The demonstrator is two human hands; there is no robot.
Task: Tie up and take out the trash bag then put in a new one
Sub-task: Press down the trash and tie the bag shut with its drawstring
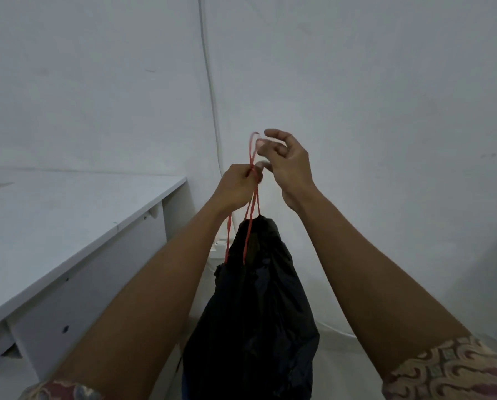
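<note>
A black trash bag (256, 313) hangs in mid-air in front of me, its mouth gathered by red drawstrings (253, 203). My left hand (237, 184) pinches the strings above the bag and carries its weight. A red loop of string rises above that hand. My right hand (284, 160) is just to the right of the loop, fingers curled and apart; whether its fingertips touch the loop I cannot tell. The trash bin and a new bag are not in view.
A white desk (68, 215) stands at the left, its side panel close to the bag. White walls meet in a corner behind, where a white cable (209, 82) runs down to a white power strip (220, 246) on the floor.
</note>
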